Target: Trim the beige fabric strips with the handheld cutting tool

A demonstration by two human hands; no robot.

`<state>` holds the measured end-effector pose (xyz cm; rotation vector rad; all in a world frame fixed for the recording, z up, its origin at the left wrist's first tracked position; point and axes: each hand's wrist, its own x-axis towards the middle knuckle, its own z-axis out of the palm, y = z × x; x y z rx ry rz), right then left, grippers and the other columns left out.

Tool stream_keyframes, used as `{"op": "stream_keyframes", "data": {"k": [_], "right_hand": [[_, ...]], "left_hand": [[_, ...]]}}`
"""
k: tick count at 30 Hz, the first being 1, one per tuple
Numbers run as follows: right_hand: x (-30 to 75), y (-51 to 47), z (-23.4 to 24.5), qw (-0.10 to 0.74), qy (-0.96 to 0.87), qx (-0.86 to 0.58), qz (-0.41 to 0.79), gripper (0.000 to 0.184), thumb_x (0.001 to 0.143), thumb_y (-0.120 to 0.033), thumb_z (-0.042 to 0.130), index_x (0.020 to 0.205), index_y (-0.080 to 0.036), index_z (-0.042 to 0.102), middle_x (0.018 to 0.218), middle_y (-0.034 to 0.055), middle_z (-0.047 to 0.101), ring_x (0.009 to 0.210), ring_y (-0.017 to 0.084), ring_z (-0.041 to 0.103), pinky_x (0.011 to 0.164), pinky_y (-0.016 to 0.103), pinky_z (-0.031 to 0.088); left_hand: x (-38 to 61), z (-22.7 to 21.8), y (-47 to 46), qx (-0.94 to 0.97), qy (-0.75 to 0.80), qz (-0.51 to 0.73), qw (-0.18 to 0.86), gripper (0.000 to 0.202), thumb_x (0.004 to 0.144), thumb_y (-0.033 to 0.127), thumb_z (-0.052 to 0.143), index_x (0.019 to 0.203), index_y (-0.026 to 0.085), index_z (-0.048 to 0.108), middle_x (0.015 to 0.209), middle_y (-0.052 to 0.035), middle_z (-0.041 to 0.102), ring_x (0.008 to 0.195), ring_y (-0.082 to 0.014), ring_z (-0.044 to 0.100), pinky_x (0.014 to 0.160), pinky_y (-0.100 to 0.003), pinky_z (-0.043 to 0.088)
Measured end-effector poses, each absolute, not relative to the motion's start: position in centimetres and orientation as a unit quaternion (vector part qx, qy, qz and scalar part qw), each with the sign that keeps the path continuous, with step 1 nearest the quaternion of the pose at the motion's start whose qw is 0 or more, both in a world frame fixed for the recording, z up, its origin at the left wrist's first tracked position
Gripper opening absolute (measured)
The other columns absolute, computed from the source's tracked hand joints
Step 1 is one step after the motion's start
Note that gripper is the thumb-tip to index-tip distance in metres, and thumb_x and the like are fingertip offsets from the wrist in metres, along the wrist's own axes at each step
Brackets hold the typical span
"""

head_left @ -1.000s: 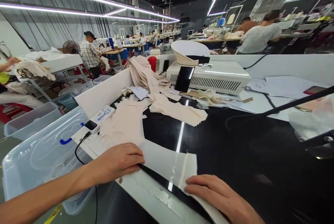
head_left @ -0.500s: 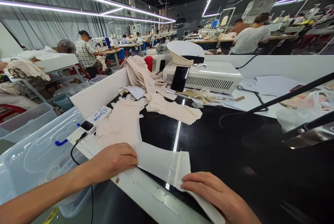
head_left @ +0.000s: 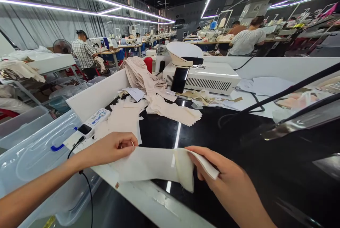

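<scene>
A cream fabric piece (head_left: 148, 164) is held up off the glossy black table (head_left: 239, 143) near its front edge. My left hand (head_left: 111, 148) pinches its left end with closed fingers. My right hand (head_left: 225, 182) grips its right end, where the cloth folds over and a white flap sticks out past my fingers. A stack of similar cream cut pieces (head_left: 124, 118) lies just beyond my left hand, and another pile (head_left: 172, 109) lies farther back.
A white machine box (head_left: 204, 75) with a phone (head_left: 180, 79) leaning on it stands at the back. A small white device (head_left: 90, 123) with a cable sits at the left edge, above clear plastic bins (head_left: 34, 150). Black bars (head_left: 292, 93) cross the right. Other people work at distant tables.
Both hands have lifted the fabric piece off the table; it lay flat under my palms before. The right end has folded over in my right hand.
</scene>
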<state>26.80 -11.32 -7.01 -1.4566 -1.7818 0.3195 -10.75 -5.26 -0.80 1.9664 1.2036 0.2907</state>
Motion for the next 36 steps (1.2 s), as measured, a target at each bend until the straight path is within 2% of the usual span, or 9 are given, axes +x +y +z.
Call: {"op": "stream_keyframes", "data": {"k": [2, 6, 10, 16, 22, 27, 31, 34, 36], "right_hand": [[26.2, -9.4, -7.1, 0.371, -0.723, -0.558, 0.17, 0.036, 0.121, -0.043, 0.065, 0.118, -0.035, 0.1, 0.071, -0.0017, 0.08, 0.055, 0.024, 0.077, 0.056, 0.032, 0.067], [25.3, -7.1, -7.2, 0.364, -0.735, -0.546, 0.169, 0.036, 0.119, -0.038, 0.06, 0.116, -0.032, 0.096, 0.101, 0.0035, 0.096, 0.059, 0.024, 0.079, 0.069, 0.04, 0.076], [25.6, -6.1, -7.5, 0.352, -0.745, -0.546, 0.153, 0.032, 0.121, -0.04, 0.063, 0.112, -0.033, 0.092, 0.1, 0.0036, 0.096, 0.059, 0.026, 0.08, 0.075, 0.045, 0.079], [26.6, -6.6, -7.8, 0.362, -0.748, -0.548, 0.094, 0.029, 0.121, -0.036, 0.062, 0.124, -0.03, 0.09, 0.115, 0.009, 0.096, 0.094, 0.033, 0.096, 0.083, 0.045, 0.082], [25.9, -9.3, -7.9, 0.306, -0.855, -0.419, 0.011, 0.04, 0.127, -0.013, 0.056, 0.132, -0.032, 0.091, 0.121, 0.0034, 0.098, 0.101, 0.023, 0.096, 0.089, 0.031, 0.081], [27.1, -7.7, -9.9, 0.236, -0.866, -0.429, -0.099, 0.059, 0.113, 0.004, 0.054, 0.147, -0.024, 0.093, 0.14, 0.0103, 0.099, 0.111, 0.029, 0.097, 0.1, 0.042, 0.085], [28.1, -6.6, -11.5, 0.236, -0.825, -0.49, -0.152, 0.071, 0.104, 0.01, 0.05, 0.157, -0.015, 0.089, 0.15, 0.0205, 0.096, 0.112, 0.035, 0.098, 0.093, 0.047, 0.086], [27.8, -7.7, -11.7, 0.249, -0.818, -0.492, -0.164, 0.076, 0.103, 0.01, 0.049, 0.162, -0.02, 0.086, 0.154, 0.0168, 0.095, 0.12, 0.033, 0.098, 0.095, 0.042, 0.086], [27.5, -9.5, -11.2, 0.289, -0.823, -0.467, -0.147, 0.071, 0.111, 0.004, 0.049, 0.167, -0.024, 0.084, 0.154, 0.0142, 0.095, 0.125, 0.032, 0.098, 0.101, 0.044, 0.085]], "left_hand": [[-10.4, -1.2, -4.2, 0.805, 0.491, 0.094, 0.32, 0.024, 0.122, 0.034, 0.061, 0.119, 0.024, 0.082, 0.09, 0.0007, 0.078, 0.081, -0.0214, 0.07, 0.074, -0.03, 0.049], [-9.9, -2.9, -3.4, 0.887, 0.434, 0.118, 0.102, 0.029, 0.124, 0.017, 0.056, 0.126, 0.02, 0.085, 0.128, -0.0122, 0.091, 0.115, -0.0316, 0.087, 0.099, -0.041, 0.067], [-7.9, -4.6, -3.8, 0.939, 0.297, 0.175, -0.009, 0.032, 0.124, 0.005, 0.058, 0.134, 0.017, 0.086, 0.136, -0.0165, 0.092, 0.128, -0.0309, 0.09, 0.113, -0.042, 0.073], [-3.8, -7.3, -4.3, 0.971, 0.113, 0.21, 0.006, 0.025, 0.125, 0.002, 0.066, 0.134, 0.013, 0.087, 0.138, -0.0152, 0.096, 0.139, -0.0276, 0.09, 0.132, -0.037, 0.069], [-3.1, -8.0, -3.8, 0.974, 0.091, 0.208, 0.019, 0.032, 0.128, 0.003, 0.059, 0.142, 0.01, 0.088, 0.141, -0.0171, 0.095, 0.136, -0.0262, 0.091, 0.132, -0.034, 0.069], [-3.5, -7.9, -3.7, 0.978, 0.099, 0.184, 0.023, 0.036, 0.129, 0.004, 0.058, 0.148, 0.013, 0.088, 0.145, -0.0165, 0.095, 0.145, -0.0264, 0.089, 0.136, -0.036, 0.067], [-3.8, -8.3, -3.8, 0.979, 0.092, 0.176, 0.034, 0.041, 0.122, -0.001, 0.061, 0.151, 0.012, 0.087, 0.149, -0.0177, 0.094, 0.148, -0.0271, 0.088, 0.141, -0.036, 0.064], [-3.9, -8.7, -3.7, 0.977, 0.09, 0.187, 0.042, 0.045, 0.12, -0.003, 0.059, 0.151, 0.012, 0.088, 0.149, -0.0176, 0.094, 0.149, -0.0269, 0.087, 0.141, -0.037, 0.065], [-4.0, -8.9, -3.8, 0.976, 0.094, 0.192, 0.051, 0.045, 0.12, -0.002, 0.058, 0.151, 0.013, 0.087, 0.15, -0.0171, 0.094, 0.15, -0.027, 0.087, 0.14, -0.038, 0.066]]}}
